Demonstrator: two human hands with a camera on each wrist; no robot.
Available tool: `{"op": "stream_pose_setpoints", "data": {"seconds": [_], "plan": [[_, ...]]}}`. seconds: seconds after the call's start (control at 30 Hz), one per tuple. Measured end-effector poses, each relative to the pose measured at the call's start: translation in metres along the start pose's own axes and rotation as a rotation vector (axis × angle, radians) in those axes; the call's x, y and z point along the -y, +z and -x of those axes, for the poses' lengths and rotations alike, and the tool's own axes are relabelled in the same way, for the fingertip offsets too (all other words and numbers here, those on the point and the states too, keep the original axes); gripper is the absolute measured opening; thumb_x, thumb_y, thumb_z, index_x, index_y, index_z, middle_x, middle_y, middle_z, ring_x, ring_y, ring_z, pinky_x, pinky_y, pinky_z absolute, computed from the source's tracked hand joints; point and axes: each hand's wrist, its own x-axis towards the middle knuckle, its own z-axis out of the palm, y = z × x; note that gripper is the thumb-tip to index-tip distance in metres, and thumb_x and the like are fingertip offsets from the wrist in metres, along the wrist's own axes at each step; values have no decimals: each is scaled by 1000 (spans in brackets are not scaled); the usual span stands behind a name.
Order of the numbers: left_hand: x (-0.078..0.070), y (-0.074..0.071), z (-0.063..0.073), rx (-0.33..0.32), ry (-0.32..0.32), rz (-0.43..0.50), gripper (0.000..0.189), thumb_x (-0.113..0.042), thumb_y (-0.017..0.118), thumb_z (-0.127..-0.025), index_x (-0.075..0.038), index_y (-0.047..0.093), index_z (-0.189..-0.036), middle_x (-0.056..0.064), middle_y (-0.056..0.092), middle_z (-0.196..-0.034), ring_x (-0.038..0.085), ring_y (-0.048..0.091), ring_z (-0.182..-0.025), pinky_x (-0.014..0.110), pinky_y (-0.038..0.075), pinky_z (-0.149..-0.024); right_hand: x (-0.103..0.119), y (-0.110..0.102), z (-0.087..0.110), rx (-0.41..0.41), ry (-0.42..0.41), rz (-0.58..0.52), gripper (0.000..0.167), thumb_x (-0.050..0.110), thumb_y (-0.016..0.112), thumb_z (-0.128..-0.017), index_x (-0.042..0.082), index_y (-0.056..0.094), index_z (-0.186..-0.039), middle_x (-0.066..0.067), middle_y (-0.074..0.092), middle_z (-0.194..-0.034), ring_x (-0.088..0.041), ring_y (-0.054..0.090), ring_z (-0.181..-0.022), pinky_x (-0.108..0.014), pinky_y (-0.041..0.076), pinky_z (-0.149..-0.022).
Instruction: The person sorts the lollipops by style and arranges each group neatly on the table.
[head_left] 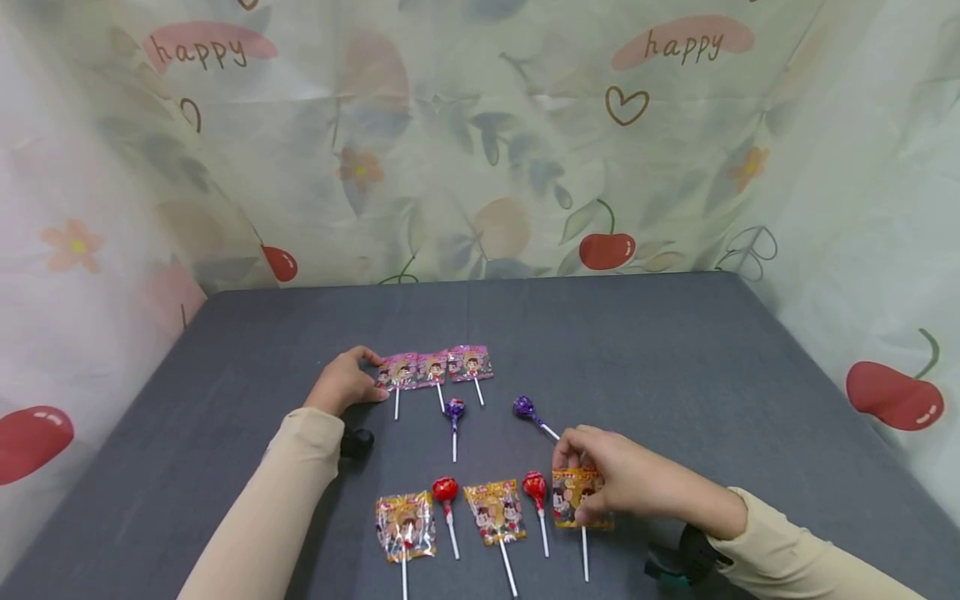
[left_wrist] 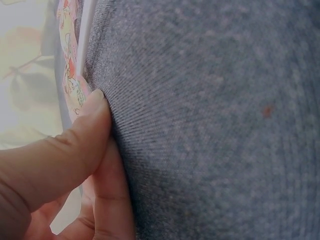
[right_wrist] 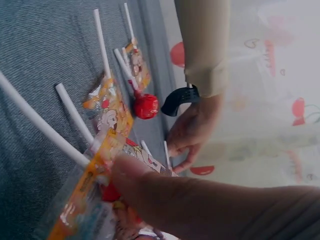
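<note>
In the head view my left hand (head_left: 347, 383) holds the left edge of a pink-wrapped lollipop (head_left: 397, 372), the leftmost of three in a row. The left wrist view shows the thumb (left_wrist: 92, 117) at a corner of its wrapper. My right hand (head_left: 618, 475) grips an orange-wrapped lollipop (head_left: 567, 498) at the right end of the near row, its white stick pointing toward me. Close up in the right wrist view, the thumb lies across that orange wrapper (right_wrist: 75, 200). Part of the wrapper is hidden behind the hand.
Along the near row lie two more orange-wrapped lollipops (head_left: 406, 527) and two red ball lollipops (head_left: 445, 490). Between the rows are two purple lollipops (head_left: 454, 410), one slanting toward my right hand. A dark grey cloth (head_left: 637, 350) covers the table; printed curtains (head_left: 465, 150) surround it.
</note>
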Motion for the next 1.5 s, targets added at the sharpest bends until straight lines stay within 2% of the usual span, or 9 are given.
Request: {"op": "stream_pose_setpoints", "data": {"seconds": [0.23,0.4,0.47,0.53,0.83,1.03,1.13,1.33,1.5], "plan": [[0,0,-2,7,-2,2,52,-13,76,-83,-12,50,-128,21,48,-124,32,45,-99,42,38,-81,0,-5,-1,8,40,-82,38,22,85,-73,19,62,-102,5,58,-99,-10,51,-91,-26,43,-75],[0,0,-4,17,1,8,52,-14,76,-83,-13,50,-128,20,48,-123,32,46,-98,41,38,-80,0,-18,-7,44,36,-229,34,21,80,-79,17,63,-108,-1,63,-105,-14,55,-89,-27,47,-73],[0,0,-4,19,4,13,52,-13,76,-83,-13,51,-128,20,48,-123,31,46,-98,41,38,-79,1,-27,-12,31,44,-275,33,19,78,-80,15,64,-110,-4,64,-108,-17,57,-89,-28,49,-73],[1,0,-4,24,4,20,52,-13,76,-83,-13,50,-128,20,48,-122,31,46,-98,40,38,-79,3,-36,-18,-6,41,-275,33,20,77,-82,15,64,-112,-5,64,-110,-19,59,-92,-29,50,-75],[1,0,-2,6,-1,7,50,-12,76,-83,-12,51,-127,22,47,-126,33,46,-98,41,37,-80,26,-77,-60,-147,70,-279,35,19,74,-85,16,65,-119,-6,64,-118,-22,61,-96,-34,52,-79],[1,0,-1,1,1,5,50,-13,75,-83,-12,51,-127,23,46,-130,34,45,-102,44,38,-84,28,-95,-94,-192,54,-290,35,10,68,-89,12,62,-124,-9,62,-122,-22,64,-94,-35,54,-81],[1,1,-1,0,1,6,50,-13,75,-84,-11,51,-127,24,46,-131,35,45,-103,45,38,-86,22,-98,-109,-199,72,-278,36,9,66,-90,12,61,-126,-11,61,-121,-21,64,-93,-34,53,-80],[1,0,-2,-1,-5,2,51,-13,76,-83,-12,51,-127,24,46,-130,35,45,-102,45,38,-85,4,-96,-136,-193,164,-280,37,9,65,-92,17,61,-128,-12,58,-123,-24,60,-98,-40,50,-86],[1,0,-4,0,-6,3,51,-13,77,-82,-12,51,-127,22,47,-128,34,46,-100,43,38,-83,-17,-84,-156,-185,212,-324,37,6,66,-90,11,62,-127,-15,61,-118,-20,61,-93,-38,52,-86]]}}
